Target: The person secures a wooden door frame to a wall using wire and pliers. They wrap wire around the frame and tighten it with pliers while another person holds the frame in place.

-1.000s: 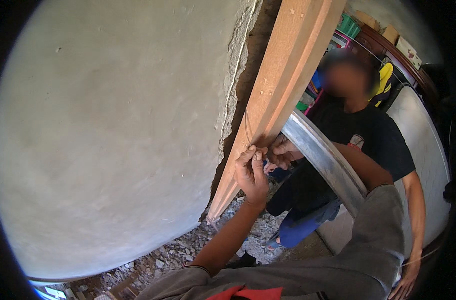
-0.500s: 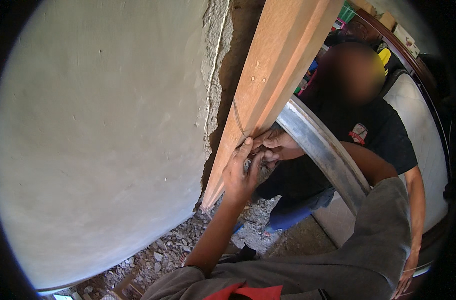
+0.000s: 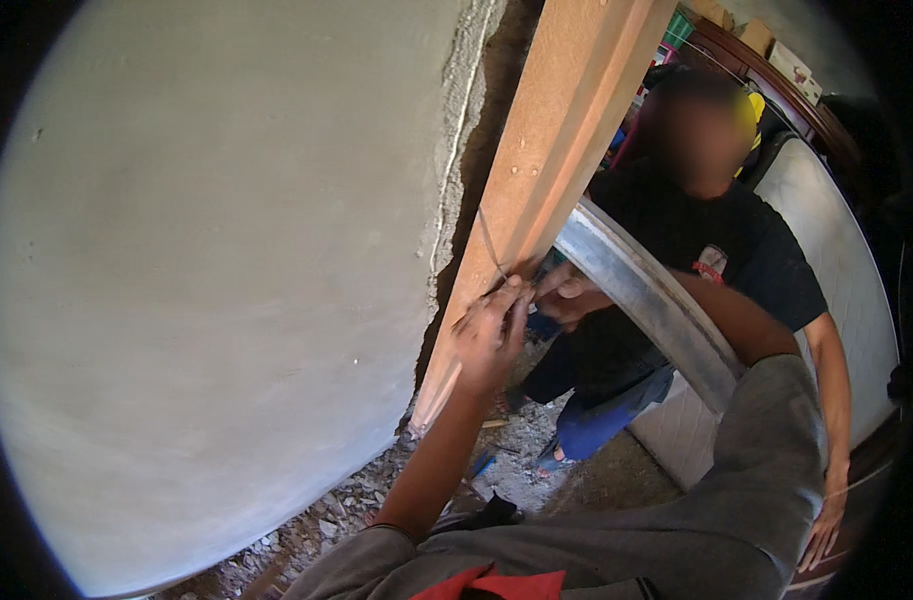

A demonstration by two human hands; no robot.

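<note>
While one smooth, grey plastered wall point(image 3: 227, 260) with a broken right edge takes up the left side, the floor of loose grey rubble point(image 3: 327, 530) lies below it. One long, stepped, orange-brown wooden post point(image 3: 552, 120) stands just beside that edge; its long axis slants from upper right to lower left in this view, its lower end near the rubble. One co-worker point(image 3: 767, 270) in a black T-shirt stands beyond the post, one arm hanging down. One grey metal bar point(image 3: 657, 303), straight-edged but bent by the lens, runs from beside the post down to the right, crossing in front of the right forearm.

Two bare hands meet at the post. The left hand point(image 3: 491, 325) is against it, the grip's fingertips close together; the right hand point(image 3: 574, 297) is just beside, its fingers bent. Blur hides what either grip is clamped on, so I cannot tell. One thin, dark strand point(image 3: 492, 238) lies along the post's face, pointing down and slightly right, its lower end at the left fingertips.
</note>
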